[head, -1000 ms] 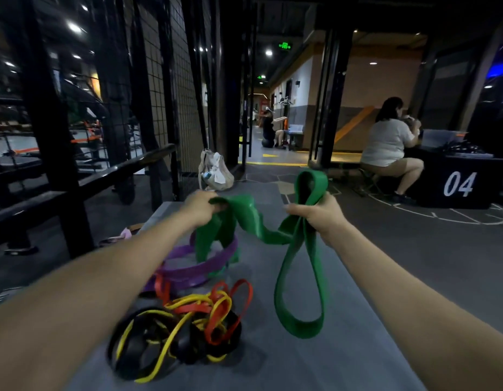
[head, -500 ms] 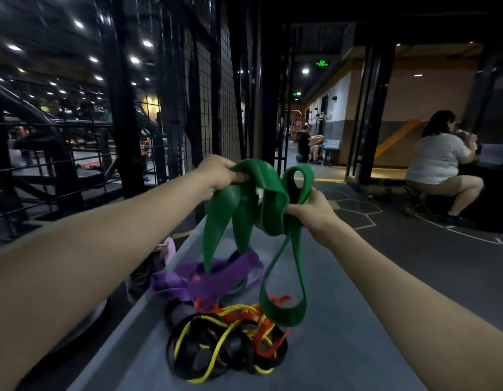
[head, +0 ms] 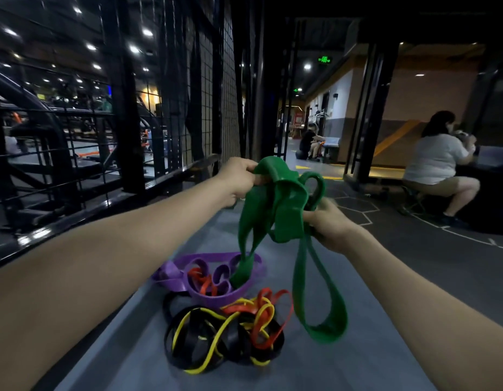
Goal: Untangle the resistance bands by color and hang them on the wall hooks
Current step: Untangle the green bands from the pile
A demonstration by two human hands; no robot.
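Both hands hold up a wide green resistance band (head: 284, 210) above the grey bench top (head: 357, 348). My left hand (head: 239, 176) pinches its upper fold; my right hand (head: 326, 224) grips another part. One green loop hangs down to the right, and another strand drops into the purple band (head: 216, 294) below. In front of the purple band lies a tangle of black (head: 193, 342), yellow (head: 213, 348) and red (head: 261, 309) bands. No wall hooks are in view.
A black wire-mesh partition (head: 213, 94) and black railing (head: 103, 204) run along the left. A seated person (head: 436, 165) is at the right by a black box, another person (head: 309, 142) sits far down the corridor.
The purple band has dropped back flat onto the bench. The right-hand green loop hangs lower and swings out to the right. My hands stay raised, close together.
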